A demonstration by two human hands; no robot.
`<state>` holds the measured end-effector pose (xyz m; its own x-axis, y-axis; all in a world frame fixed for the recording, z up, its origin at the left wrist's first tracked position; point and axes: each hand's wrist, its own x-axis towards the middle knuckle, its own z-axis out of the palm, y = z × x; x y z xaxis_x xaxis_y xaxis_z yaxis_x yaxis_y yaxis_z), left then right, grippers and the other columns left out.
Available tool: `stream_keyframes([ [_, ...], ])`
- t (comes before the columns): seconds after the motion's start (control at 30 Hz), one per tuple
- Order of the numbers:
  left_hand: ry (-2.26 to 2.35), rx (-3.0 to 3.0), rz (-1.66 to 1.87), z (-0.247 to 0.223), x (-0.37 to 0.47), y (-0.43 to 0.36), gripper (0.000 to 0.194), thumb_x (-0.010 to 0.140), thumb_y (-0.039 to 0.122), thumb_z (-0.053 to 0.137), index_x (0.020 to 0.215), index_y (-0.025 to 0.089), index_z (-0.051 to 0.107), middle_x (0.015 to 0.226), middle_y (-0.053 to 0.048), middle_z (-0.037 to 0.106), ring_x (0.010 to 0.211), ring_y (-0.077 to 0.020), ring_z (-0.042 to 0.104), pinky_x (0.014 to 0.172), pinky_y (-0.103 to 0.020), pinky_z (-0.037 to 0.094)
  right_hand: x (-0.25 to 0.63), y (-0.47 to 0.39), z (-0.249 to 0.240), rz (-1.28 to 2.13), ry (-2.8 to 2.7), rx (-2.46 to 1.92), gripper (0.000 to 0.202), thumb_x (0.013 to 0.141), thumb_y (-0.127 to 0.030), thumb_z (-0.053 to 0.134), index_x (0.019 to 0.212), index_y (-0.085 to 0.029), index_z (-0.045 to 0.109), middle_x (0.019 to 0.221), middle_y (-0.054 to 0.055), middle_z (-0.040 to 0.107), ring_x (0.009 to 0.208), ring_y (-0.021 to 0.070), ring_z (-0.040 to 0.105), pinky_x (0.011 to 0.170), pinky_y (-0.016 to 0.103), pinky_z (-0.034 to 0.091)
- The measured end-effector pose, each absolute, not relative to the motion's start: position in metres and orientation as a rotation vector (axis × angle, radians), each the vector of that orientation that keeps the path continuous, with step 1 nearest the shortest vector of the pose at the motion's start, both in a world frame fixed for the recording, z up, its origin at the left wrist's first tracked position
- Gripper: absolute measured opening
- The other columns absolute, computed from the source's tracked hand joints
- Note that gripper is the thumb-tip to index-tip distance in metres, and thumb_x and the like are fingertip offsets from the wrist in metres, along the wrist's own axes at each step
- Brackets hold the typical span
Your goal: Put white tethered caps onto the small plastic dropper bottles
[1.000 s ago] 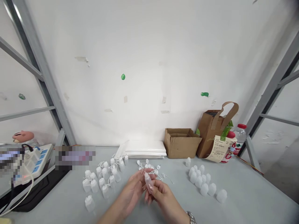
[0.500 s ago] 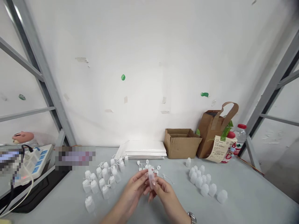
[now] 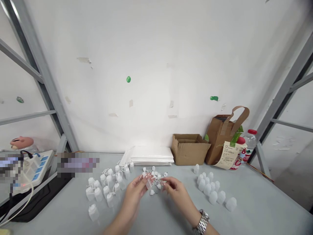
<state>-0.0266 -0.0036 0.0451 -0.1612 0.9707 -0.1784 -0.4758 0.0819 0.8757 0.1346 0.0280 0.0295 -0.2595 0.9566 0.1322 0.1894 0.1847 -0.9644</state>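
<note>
A small clear bottle (image 3: pixel 148 182) sat in the left hand (image 3: pixel 133 192), pinched between the thumb and the fingertips, just above the grey table (image 3: pixel 256 209) and close to the person's body. The fingers were curled round it, likely so its open top faced the other hand. The right hand (image 3: pixel 177 191), with a silver watch (image 3: pixel 201 222) on its wrist, was beside it with the fingers bent, reaching into a little pile of white caps (image 3: pixel 155 173) with thin strings; I could not tell if it had a cap pinched yet. The caps lay right in the middle, probably so they were easy to grab. To the left stood a bunch of small bottles with caps on (image 3: pixel 105 187), kept together on one side, perhaps as the done ones. To the right was a bunch of plain bottles with no caps (image 3: pixel 214 192), near the right hand, easy to pick up. Farther back lay a flat stack of white bags (image 3: pixel 149 156). Next to it sat an open cardboard box (image 3: pixel 189 149), then a brown paper bag (image 3: pixel 223 135) with a paper slip, and a water bottle with a red lid (image 3: pixel 249 143), all pushed against the white wall (image 3: pixel 156 65), out of the way. Far to the left, a power strip (image 3: pixel 36 164) rested on another surface.
</note>
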Motion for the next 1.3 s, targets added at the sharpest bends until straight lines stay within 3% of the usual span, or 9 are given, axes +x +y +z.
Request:
stream_keyframes([
  [0.1,1.136,0.521,1.473,0.048,-0.031,-0.002,0.019,0.074,0.026,0.062,0.088,0.014,0.064,0.102,-0.011,0.066,0.096,-0.0221,0.061,0.074,-0.03,0.053,0.147,0.04,0.022,0.709,-1.715,-1.201,0.02,0.079,-0.029,0.053,0.09,-0.016,0.064,0.077,0.006,0.06,0.072,0.0213,0.054,0.071,0.035,0.042],
  [0.2,1.204,0.492,1.487,0.053,-0.03,-0.002,0.013,0.079,0.021,0.057,0.089,0.014,0.062,0.107,-0.013,0.063,0.097,-0.0237,0.061,0.066,-0.03,0.056,0.147,0.047,0.016,0.496,-1.861,-1.179,0.018,0.082,-0.02,0.05,0.094,-0.019,0.063,0.08,0.006,0.059,0.077,0.022,0.053,0.075,0.036,0.041],
  [0.3,1.202,0.51,1.525,0.054,-0.028,-0.003,0.011,0.077,0.019,0.059,0.085,0.013,0.062,0.108,-0.013,0.062,0.1,-0.0243,0.059,0.068,-0.032,0.057,0.138,0.05,0.015,0.37,-1.967,-1.199,0.018,0.082,-0.015,0.05,0.094,-0.021,0.063,0.084,0.006,0.059,0.082,0.023,0.052,0.075,0.036,0.039],
  [0.4,1.18,0.536,1.531,0.051,-0.028,-0.003,0.011,0.073,0.019,0.064,0.081,0.013,0.062,0.104,-0.012,0.063,0.102,-0.0247,0.057,0.073,-0.032,0.057,0.132,0.053,0.014,0.311,-2.02,-1.218,0.016,0.082,-0.012,0.05,0.081,-0.02,0.064,0.079,0.005,0.059,0.079,0.0224,0.052,0.072,0.035,0.037],
  [0.57,1.171,0.58,1.477,0.045,-0.028,-0.001,0.024,0.064,0.028,0.072,0.079,0.012,0.064,0.096,-0.011,0.064,0.096,-0.0253,0.059,0.07,-0.032,0.057,0.134,0.057,0.012,0.441,-1.858,-1.185,0.016,0.081,-0.016,0.05,0.067,-0.018,0.059,0.073,0.003,0.057,0.073,0.0204,0.052,0.071,0.033,0.036],
  [0.8,1.227,0.676,1.369,0.047,-0.023,-0.001,0.043,0.047,0.042,0.079,0.075,0.012,0.067,0.086,-0.01,0.066,0.079,-0.0223,0.061,0.059,-0.031,0.055,0.142,0.06,0.014,0.686,-1.561,-1.219,0.026,0.076,-0.038,0.054,0.059,-0.019,0.052,0.064,0.001,0.054,0.062,0.0181,0.049,0.061,0.029,0.038],
  [1.03,1.214,0.669,1.33,0.045,-0.023,-0.002,0.04,0.047,0.04,0.079,0.074,0.012,0.068,0.085,-0.01,0.066,0.075,-0.022,0.063,0.057,-0.03,0.054,0.145,0.057,0.018,0.87,-1.435,-1.258,0.038,0.073,-0.053,0.052,0.056,-0.021,0.045,0.049,-0.004,0.046,0.047,0.014,0.042,0.047,0.026,0.035],
  [1.3,1.188,0.678,1.287,0.05,-0.02,-0.006,0.041,0.051,0.042,0.077,0.078,0.013,0.068,0.087,-0.011,0.067,0.074,-0.0199,0.062,0.058,-0.029,0.054,0.145,0.052,0.024,0.97,-1.381,-1.242,0.042,0.071,-0.058,0.052,0.054,-0.021,0.042,0.048,-0.004,0.043,0.048,0.0134,0.04,0.049,0.026,0.036],
])
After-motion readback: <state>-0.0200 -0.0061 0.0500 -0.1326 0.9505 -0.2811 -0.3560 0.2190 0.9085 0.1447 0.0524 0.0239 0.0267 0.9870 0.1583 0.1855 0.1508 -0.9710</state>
